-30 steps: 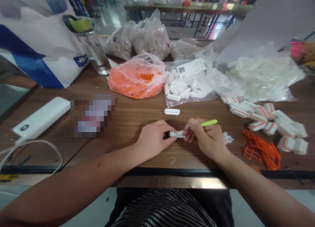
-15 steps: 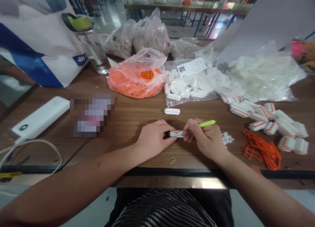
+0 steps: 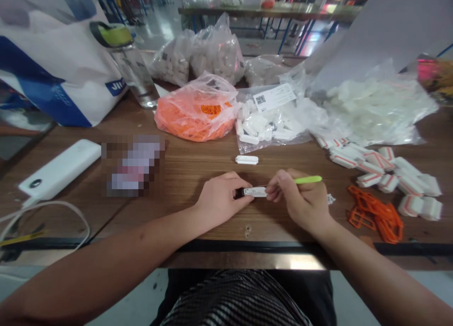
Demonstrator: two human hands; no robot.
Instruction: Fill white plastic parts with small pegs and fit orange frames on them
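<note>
My left hand (image 3: 219, 198) is closed on the left end of a small white plastic piece (image 3: 255, 192) and holds it on the wooden table (image 3: 191, 165). My right hand (image 3: 302, 201) is closed on a thin green tool (image 3: 308, 179), and its fingertips touch the right end of the white piece. Another white piece (image 3: 247, 160) lies loose on the table just beyond my hands.
An orange-filled bag (image 3: 196, 111) and bags of white parts (image 3: 269, 123) lie behind. Finished white pieces (image 3: 382, 168) and orange clips (image 3: 377, 215) lie at the right. A power bank (image 3: 58, 168) with a cable, a water bottle (image 3: 132, 66) and a white-blue bag (image 3: 53, 57) sit at the left.
My right hand has shifted slightly to the right, and the green tool's end now points further right. The left hand has stayed put.
</note>
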